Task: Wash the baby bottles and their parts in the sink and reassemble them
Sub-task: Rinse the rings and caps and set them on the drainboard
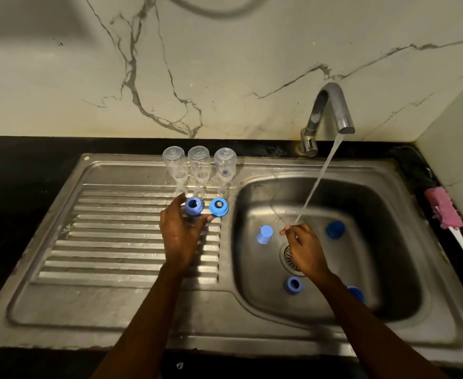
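Three clear baby bottles (174, 165) (198, 165) (225, 165) stand upside down at the back of the steel drainboard (102, 242). In front of them sit two blue collar rings (194, 205) (218, 207). My left hand (181, 233) hovers just behind the left ring, fingers spread and straight, thumb tip near the right ring, holding nothing. My right hand (304, 250) is in the sink basin (388, 242), fingertips loosely curled under the running water, with nothing visible between them. More blue parts lie in the basin: a pale cap (264, 233), a cap (335, 229), a ring (293, 285) and another cap (357, 294).
The tap (331, 110) at the back runs a slanted stream into the basin above the drain (287, 255). A pink bottle brush (443, 207) with a white handle lies on the dark counter at the right. A marble wall stands behind.
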